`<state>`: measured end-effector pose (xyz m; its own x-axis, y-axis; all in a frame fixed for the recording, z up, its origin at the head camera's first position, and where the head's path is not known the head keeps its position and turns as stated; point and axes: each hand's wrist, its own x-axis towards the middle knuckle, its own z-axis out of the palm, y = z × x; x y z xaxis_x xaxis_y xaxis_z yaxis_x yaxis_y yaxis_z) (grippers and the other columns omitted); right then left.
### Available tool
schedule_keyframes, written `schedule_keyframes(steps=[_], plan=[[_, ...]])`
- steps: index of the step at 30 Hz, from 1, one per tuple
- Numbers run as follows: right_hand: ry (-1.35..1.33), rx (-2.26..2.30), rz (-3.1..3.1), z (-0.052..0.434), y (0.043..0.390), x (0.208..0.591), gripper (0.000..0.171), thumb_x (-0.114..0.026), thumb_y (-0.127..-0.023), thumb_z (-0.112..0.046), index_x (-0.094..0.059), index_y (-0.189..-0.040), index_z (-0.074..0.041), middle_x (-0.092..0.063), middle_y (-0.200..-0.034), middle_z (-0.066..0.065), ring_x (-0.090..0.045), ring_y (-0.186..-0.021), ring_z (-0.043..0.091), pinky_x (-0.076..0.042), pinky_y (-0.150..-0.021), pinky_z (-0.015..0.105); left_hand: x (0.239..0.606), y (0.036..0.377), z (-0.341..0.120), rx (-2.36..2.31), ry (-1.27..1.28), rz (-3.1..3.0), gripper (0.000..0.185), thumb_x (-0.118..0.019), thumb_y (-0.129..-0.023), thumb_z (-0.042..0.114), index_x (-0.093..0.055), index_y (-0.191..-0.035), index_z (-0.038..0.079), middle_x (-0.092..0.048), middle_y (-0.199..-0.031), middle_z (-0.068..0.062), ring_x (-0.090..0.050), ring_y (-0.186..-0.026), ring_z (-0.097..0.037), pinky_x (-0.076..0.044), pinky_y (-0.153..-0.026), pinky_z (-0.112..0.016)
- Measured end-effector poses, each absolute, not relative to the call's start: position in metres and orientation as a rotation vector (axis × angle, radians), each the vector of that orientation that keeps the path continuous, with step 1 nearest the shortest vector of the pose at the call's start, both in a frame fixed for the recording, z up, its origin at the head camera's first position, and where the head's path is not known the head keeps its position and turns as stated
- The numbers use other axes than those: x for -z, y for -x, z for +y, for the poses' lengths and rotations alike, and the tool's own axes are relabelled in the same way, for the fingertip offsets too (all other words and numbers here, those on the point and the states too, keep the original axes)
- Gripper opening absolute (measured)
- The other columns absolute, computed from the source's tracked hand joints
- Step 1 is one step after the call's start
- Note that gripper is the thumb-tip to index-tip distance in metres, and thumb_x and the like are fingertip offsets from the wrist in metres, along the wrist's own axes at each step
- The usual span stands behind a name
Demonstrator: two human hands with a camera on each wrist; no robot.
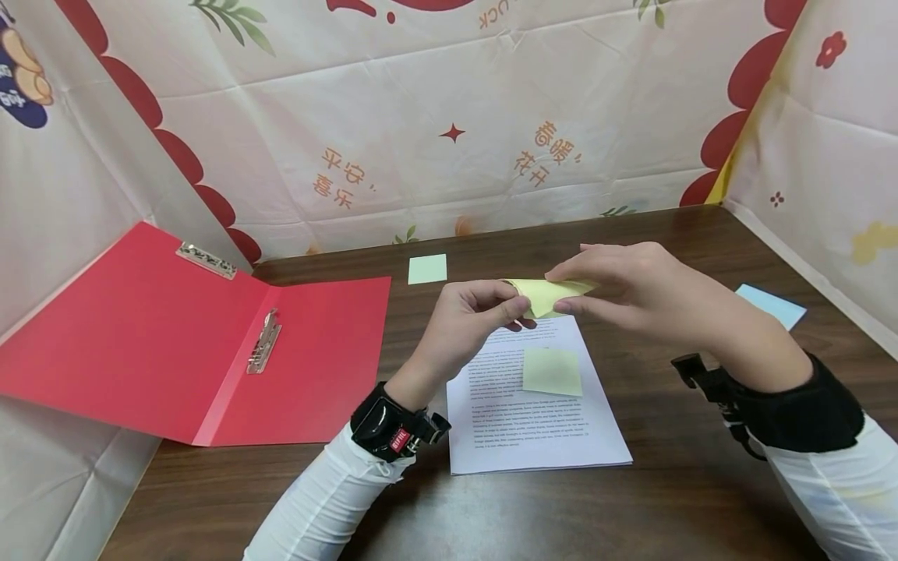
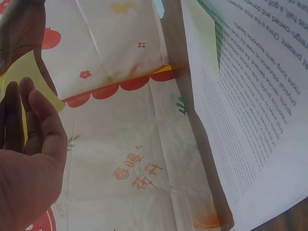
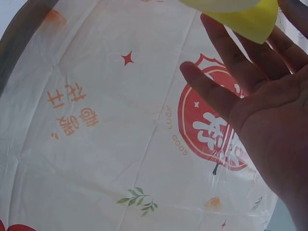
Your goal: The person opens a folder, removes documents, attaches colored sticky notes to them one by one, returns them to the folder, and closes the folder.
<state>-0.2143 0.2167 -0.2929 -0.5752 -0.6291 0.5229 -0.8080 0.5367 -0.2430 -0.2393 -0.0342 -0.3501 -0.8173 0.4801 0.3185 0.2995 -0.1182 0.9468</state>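
Note:
In the head view, my left hand (image 1: 466, 319) pinches a yellow sticky note (image 1: 543, 293) between thumb and fingers, above the far end of a printed sheet. The note is bent into a curve; whether it is one leaf or several I cannot tell. From the other side my right hand (image 1: 655, 292) reaches over it, fingers fairly straight and spread, fingertips at its edge. The right wrist view shows the yellow note (image 3: 262, 21) over those fingers, with one digit held apart. Printed paper (image 1: 522, 436) lies on the table below, bearing a pale green sticky note (image 1: 552, 372).
An open red folder (image 1: 316, 351) with metal clips lies at the left, its cover leaning on the cloth wall. A mint note (image 1: 427, 269) lies at the back of the wooden table (image 1: 393, 506). A light blue note (image 1: 772, 305) sits beyond my right forearm. Printed cloth (image 1: 421, 101) encloses the table.

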Motion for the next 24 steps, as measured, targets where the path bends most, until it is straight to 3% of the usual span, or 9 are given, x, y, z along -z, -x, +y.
schedule_keyframes(steps=[7, 15, 16, 19, 22, 24], plan=[[-1.181, -0.715, -2.483, 0.2194, 0.2108, 0.2905, 0.041, -0.089, -0.086, -0.013, -0.078, -0.123, -0.028, -0.078, -0.110, -0.018, -0.072, -0.099, 0.002, -0.049, -0.098, 0.005, 0.3513, 0.2396, -0.0360, -2.066, -0.985, 1.977, 0.014, -0.069, -0.099, -0.005, -0.073, -0.107, -0.015, -0.074, -0.096, -0.028, -0.072, -0.084, -0.014, -0.061, -0.081, -0.027], [-1.332, -0.758, -2.398, 0.2218, 0.2135, 0.2902, 0.044, -0.087, -0.084, -0.002, -0.079, -0.121, -0.026, -0.079, -0.110, -0.017, -0.075, -0.104, 0.004, -0.039, -0.115, 0.009, 0.3520, 0.2392, -0.0368, -2.081, -1.046, 1.958, 0.014, -0.068, -0.097, -0.010, -0.071, -0.108, -0.018, -0.070, -0.101, -0.038, -0.071, -0.084, -0.012, -0.061, -0.080, -0.025], [-1.353, -0.742, -2.365, 0.2215, 0.2140, 0.2906, 0.038, -0.085, -0.088, -0.006, -0.080, -0.120, -0.024, -0.080, -0.109, -0.015, -0.076, -0.104, 0.006, -0.039, -0.116, 0.010, 0.3517, 0.2389, -0.0371, -2.081, -1.047, 1.967, 0.014, -0.068, -0.097, -0.010, -0.071, -0.108, -0.018, -0.071, -0.101, -0.037, -0.071, -0.084, -0.013, -0.061, -0.081, -0.025], [-1.395, -0.643, -2.237, 0.2198, 0.2152, 0.2924, 0.021, -0.073, -0.100, -0.025, -0.080, -0.118, -0.017, -0.081, -0.106, -0.008, -0.078, -0.106, 0.019, -0.038, -0.116, 0.011, 0.3508, 0.2390, -0.0380, -2.069, -1.029, 1.993, 0.014, -0.068, -0.098, -0.009, -0.071, -0.108, -0.018, -0.074, -0.096, -0.025, -0.069, -0.082, -0.013, -0.060, -0.081, -0.024], [-1.414, -0.555, -2.111, 0.2173, 0.2162, 0.2941, 0.041, -0.055, -0.108, -0.043, -0.080, -0.116, -0.011, -0.082, -0.102, -0.002, -0.080, -0.103, 0.028, -0.041, -0.114, 0.011, 0.3500, 0.2393, -0.0388, -2.056, -0.997, 1.989, 0.014, -0.067, -0.099, -0.006, -0.070, -0.107, -0.017, -0.072, -0.089, -0.004, -0.066, -0.080, -0.010, -0.059, -0.080, -0.022], [-1.434, -0.541, -2.073, 0.2152, 0.2164, 0.2943, 0.043, -0.053, -0.109, -0.043, -0.080, -0.113, -0.010, -0.081, -0.099, -0.002, -0.080, -0.099, 0.027, -0.042, -0.113, 0.012, 0.3500, 0.2396, -0.0385, -2.050, -0.975, 1.970, 0.015, -0.067, -0.099, -0.003, -0.069, -0.106, -0.016, -0.069, -0.089, 0.006, -0.066, -0.081, -0.008, -0.058, -0.080, -0.020]])
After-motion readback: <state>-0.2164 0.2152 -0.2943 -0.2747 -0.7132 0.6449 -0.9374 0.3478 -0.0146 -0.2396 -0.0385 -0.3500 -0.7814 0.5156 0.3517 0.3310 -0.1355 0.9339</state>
